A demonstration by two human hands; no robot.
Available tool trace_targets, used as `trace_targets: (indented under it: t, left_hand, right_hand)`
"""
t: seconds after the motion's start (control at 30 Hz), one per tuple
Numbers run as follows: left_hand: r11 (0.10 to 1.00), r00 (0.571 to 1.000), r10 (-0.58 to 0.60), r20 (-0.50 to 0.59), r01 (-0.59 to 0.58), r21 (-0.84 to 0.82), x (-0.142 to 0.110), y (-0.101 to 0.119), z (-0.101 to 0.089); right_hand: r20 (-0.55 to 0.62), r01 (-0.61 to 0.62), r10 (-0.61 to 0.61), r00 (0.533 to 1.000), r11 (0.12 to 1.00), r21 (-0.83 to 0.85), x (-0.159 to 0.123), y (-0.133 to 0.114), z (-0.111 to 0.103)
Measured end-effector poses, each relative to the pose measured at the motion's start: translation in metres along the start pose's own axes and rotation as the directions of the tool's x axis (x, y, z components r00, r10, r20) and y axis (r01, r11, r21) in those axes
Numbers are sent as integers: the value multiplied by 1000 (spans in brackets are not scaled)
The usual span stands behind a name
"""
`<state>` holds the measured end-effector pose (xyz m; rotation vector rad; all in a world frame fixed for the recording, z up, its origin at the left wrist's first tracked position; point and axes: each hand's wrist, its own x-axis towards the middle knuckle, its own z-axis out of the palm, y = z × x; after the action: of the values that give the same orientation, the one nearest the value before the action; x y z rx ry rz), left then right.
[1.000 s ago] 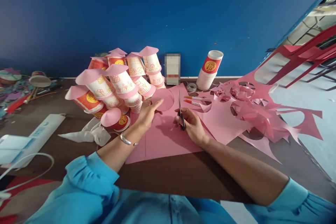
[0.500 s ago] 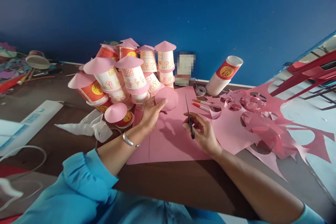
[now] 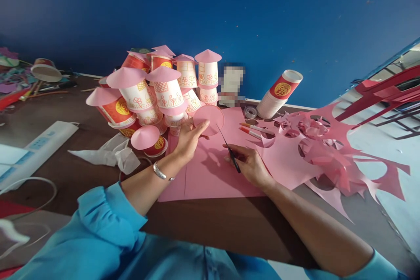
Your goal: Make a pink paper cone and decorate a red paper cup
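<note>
Scissors (image 3: 232,156) in right hand (image 3: 254,166), tip toward lower right rim of pink paper disc (image 3: 210,118)

Disc pinched along lower left by left hand (image 3: 188,142), thumb on top, raised above large pink sheet (image 3: 210,179) on brown desk (image 3: 210,216); dark handles clasped in right-hand fingers; blades nearly edge-on, so parted or together, cannot tell; tip-to-disc contact likewise unclear; silver bracelet (image 3: 159,171) on left wrist; just left of disc, cluster of paper-cup towers (image 3: 166,96) with pink cone roofs, some red, some white with drawn flowers; crumpled white tissue (image 3: 114,154) nearer; right of disc, two markers (image 3: 255,131), tape roll (image 3: 251,112), white cup stack (image 3: 271,105) topped by red cup (image 3: 282,89) near blue wall (image 3: 229,13); far right, heap of pink offcuts (image 3: 323,157) with round cutouts.
</note>
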<state>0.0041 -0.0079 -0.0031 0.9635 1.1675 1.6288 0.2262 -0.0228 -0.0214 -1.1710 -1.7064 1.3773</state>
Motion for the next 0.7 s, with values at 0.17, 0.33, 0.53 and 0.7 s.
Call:
trace_targets:
  t: [0.17, 0.33, 0.53, 0.7]
  left_hand:
    - [997, 996, -66, 66, 63, 41, -1, 1, -1]
    - [993, 988, -97, 122, 87, 84, -2, 5, 0]
    - [991, 982, -120, 148, 110, 74, -1, 7, 0]
    - [993, 984, -91, 153, 78, 88, -2, 11, -1]
  right_hand:
    - [40, -3, 4, 999, 1000, -30, -2, -3, -1]
    - [39, 4, -3, 999, 1000, -27, -1, -3, -2]
    - [50, -2, 2, 999, 1000, -12, -2, -3, -1]
    - [47, -3, 3, 999, 1000, -12, -1, -2, -2]
